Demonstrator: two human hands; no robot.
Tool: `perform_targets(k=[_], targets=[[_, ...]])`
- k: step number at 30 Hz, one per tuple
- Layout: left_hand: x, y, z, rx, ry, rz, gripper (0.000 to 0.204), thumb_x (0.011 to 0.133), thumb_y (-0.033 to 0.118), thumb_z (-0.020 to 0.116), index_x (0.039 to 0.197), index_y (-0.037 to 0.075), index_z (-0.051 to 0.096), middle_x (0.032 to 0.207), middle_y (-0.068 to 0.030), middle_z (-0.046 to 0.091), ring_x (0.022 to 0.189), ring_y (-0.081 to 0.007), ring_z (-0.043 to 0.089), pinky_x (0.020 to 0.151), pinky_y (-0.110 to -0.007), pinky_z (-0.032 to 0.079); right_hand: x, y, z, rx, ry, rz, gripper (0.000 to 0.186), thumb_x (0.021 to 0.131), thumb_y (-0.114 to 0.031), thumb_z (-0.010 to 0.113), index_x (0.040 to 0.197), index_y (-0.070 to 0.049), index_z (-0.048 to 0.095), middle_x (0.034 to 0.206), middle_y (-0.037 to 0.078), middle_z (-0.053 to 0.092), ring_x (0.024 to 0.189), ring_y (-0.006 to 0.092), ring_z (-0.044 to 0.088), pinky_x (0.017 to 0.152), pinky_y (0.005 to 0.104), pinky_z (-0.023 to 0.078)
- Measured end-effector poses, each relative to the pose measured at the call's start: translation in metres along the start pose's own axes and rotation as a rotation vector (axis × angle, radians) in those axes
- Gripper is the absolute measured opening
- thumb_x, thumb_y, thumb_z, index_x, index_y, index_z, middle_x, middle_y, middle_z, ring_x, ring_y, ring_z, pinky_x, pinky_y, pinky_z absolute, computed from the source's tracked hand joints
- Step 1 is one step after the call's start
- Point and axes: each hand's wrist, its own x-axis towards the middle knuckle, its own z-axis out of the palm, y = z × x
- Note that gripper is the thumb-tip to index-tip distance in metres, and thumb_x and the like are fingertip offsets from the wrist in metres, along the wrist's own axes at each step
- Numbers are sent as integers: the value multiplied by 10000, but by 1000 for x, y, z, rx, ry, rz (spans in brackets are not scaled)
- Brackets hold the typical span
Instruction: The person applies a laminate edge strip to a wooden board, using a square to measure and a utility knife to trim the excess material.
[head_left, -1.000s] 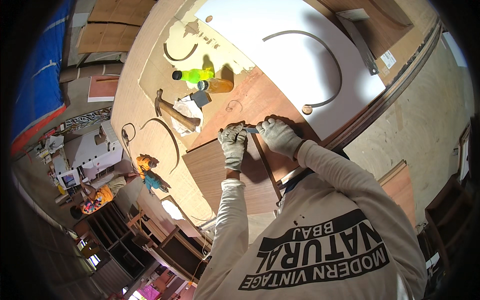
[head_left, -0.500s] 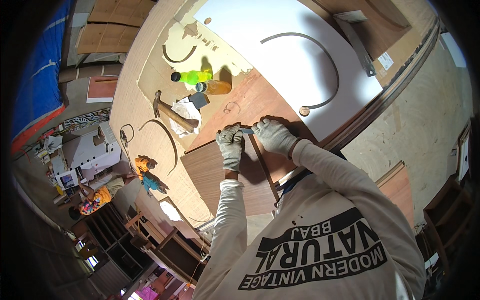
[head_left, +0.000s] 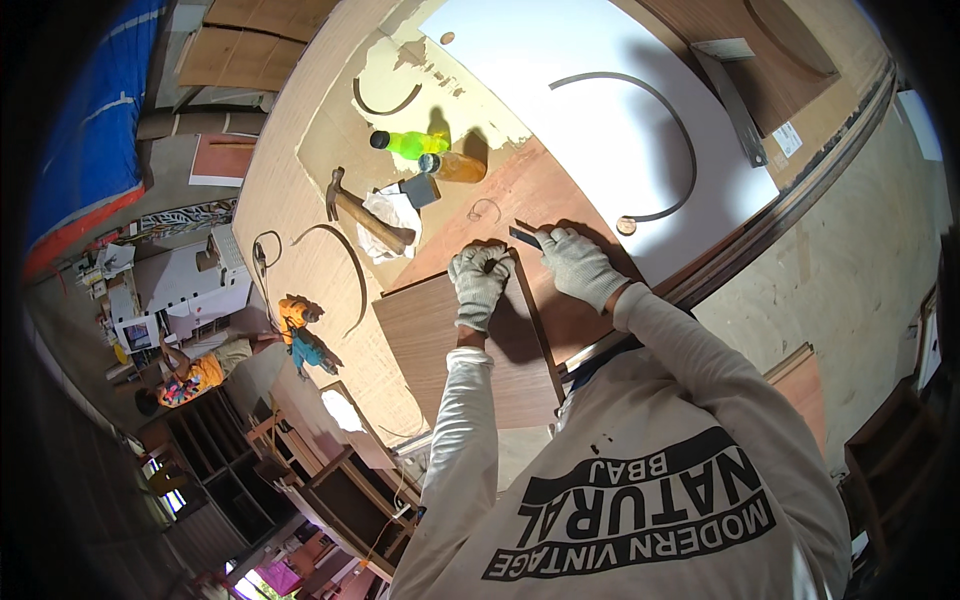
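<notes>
My left hand (head_left: 482,284), in a pale knit glove, is closed with bent fingers at the far corner of a brown wood-grain panel (head_left: 450,345). Whatever the fingertips pinch there is hidden. A dark edge runs along the panel's right side. To the right of that corner, my right hand (head_left: 580,268), gloved too, is closed on a small dark flat blade-like strip (head_left: 523,236). The strip points left and stands apart from the panel. Beneath lies a reddish wood sheet (head_left: 480,215).
Left of my hands lie a hammer (head_left: 365,217), a white cloth (head_left: 392,212), a dark block (head_left: 421,190), a green bottle (head_left: 412,145), an amber bottle (head_left: 455,167) and an orange-and-teal power tool (head_left: 302,335). Curved strip (head_left: 690,140) rests on a white sheet (head_left: 600,120). Another person (head_left: 195,385) sits far left.
My right hand has drawn away from the left, taking the dark strip with it. My left hand has let go of the strip's other end and stays at the panel's corner. The view shifted slightly.
</notes>
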Motion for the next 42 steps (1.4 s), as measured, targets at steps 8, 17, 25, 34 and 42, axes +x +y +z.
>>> perform_targets(k=[8, 17, 25, 34, 42], targets=[[7, -5, -1, -317, -36, -111, 116, 928, 128, 788, 991, 36, 820, 953, -119, 791, 891, -296, 746, 861, -397, 588, -25, 6, -4, -190, -8, -198, 391, 964, -153, 535, 1326, -41, 634, 1087, 107, 662, 1024, 279, 631, 855, 413, 533], [-7, -16, -12, -204, -167, -28, 405, 803, 127, 882, 1194, 89, 783, 1183, -100, 768, 1154, -316, 685, 1040, -430, 505, -13, -10, 2, -272, -71, -193, 307, 996, -179, 524, 1243, -60, 662, 1069, 102, 659, 994, 260, 644, 828, 407, 538], [-3, -12, -10, -149, -131, 63, 320, 844, 98, 840, 1160, 64, 803, 1117, -104, 784, 1052, -309, 716, 962, -408, 539, -3, -4, 6, -245, -107, -255, 268, 985, -181, 530, 1149, -48, 695, 1017, 103, 676, 956, 257, 646, 782, 405, 551], [3, -8, -10, -242, -136, 15, 248, 864, 55, 824, 1111, 40, 814, 1094, -125, 794, 1032, -287, 731, 985, -393, 541, 5, -7, 6, -276, -188, -230, 261, 981, -181, 539, 1155, -50, 683, 1057, 115, 684, 994, 262, 674, 783, 394, 574], [-3, -9, -9, -182, -131, -60, 457, 886, 276, 862, 1281, 71, 761, 1220, -97, 768, 1210, -282, 679, 1173, -441, 417, 8, -9, 16, 56, -53, 13, 269, 998, -174, 591, 1227, -39, 635, 1108, 182, 680, 966, 346, 704, 817, 467, 590]])
